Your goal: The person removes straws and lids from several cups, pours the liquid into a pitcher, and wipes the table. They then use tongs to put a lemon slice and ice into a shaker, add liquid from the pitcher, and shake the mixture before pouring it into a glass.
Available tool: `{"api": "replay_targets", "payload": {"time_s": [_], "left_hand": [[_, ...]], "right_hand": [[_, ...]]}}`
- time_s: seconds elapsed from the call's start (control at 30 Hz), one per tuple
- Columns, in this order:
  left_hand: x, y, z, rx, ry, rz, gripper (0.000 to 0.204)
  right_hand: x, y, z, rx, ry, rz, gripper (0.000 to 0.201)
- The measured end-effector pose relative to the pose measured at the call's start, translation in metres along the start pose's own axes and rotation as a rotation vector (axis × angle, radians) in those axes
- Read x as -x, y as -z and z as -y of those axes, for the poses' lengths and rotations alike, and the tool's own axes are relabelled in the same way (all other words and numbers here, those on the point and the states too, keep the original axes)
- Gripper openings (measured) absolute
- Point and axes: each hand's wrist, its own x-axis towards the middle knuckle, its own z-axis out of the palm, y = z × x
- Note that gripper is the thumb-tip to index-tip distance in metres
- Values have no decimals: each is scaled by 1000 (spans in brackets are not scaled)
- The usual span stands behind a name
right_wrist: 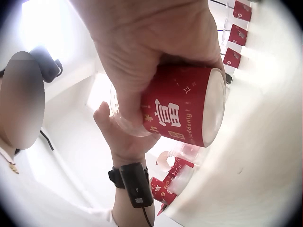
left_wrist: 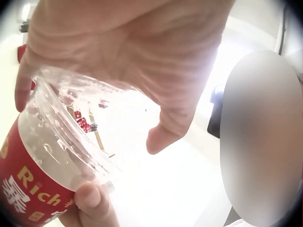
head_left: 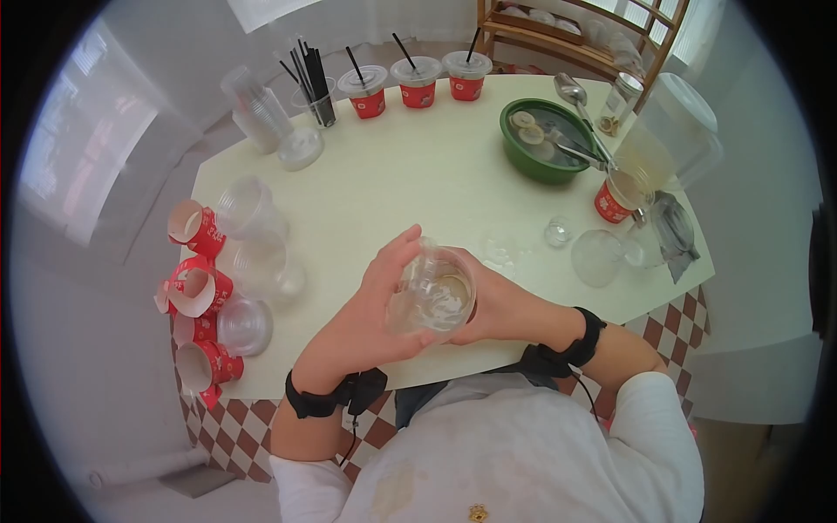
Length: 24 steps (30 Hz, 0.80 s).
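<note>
My right hand (head_left: 501,301) grips a clear plastic cup with a red paper sleeve (right_wrist: 182,101), tilted on its side in the right wrist view. Around the cup's mouth runs a wet, clear plastic lid or rim (left_wrist: 71,132). My left hand (head_left: 366,309) lies with its palm against that clear plastic, thumb held out straight and fingers reaching over the far side. Cloudy liquid (head_left: 449,296) shows through the top in the head view. The right thumb (left_wrist: 90,196) presses near the rim. Both hands are above the front of the table.
Loose red sleeves (head_left: 209,362) and clear cups (head_left: 248,209) line the left edge. Three lidded cups with straws (head_left: 418,94) stand at the back, beside a cup of black straws (head_left: 323,109). A green bowl (head_left: 545,170), a clear pitcher (head_left: 663,131) and clear lids (head_left: 597,259) occupy the right.
</note>
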Motion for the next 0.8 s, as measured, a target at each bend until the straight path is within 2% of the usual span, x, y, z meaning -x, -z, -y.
{"api": "replay_targets", "payload": {"time_s": [0.1,0.2,0.23,0.27,0.3,0.33,0.4,0.57,0.7,0.8], "left_hand": [[-1,0,0,376,-70,-290,87],[3,-2,1,540,-108,-512,86],[7,-2,5,557,-115,-527,85],[14,-2,10,574,-124,-541,84],[20,-3,14,591,-134,-554,83],[24,-6,15,577,-91,-594,82],[35,-12,15,545,-5,-672,81],[60,-20,39,583,41,-697,83],[71,-26,41,559,114,-762,85],[79,-26,43,490,97,-744,86]], "right_hand": [[5,11,7,13,13,-55,91],[9,46,31,104,6,-206,91],[9,59,37,-90,9,-271,89],[9,76,37,-83,59,-371,88],[7,98,34,97,139,-463,85],[8,117,42,328,114,-541,83],[4,143,57,538,23,-653,78],[-7,200,42,820,-166,-640,77],[-16,240,4,1135,-298,-627,82],[-18,241,3,1306,-435,-639,85]]}}
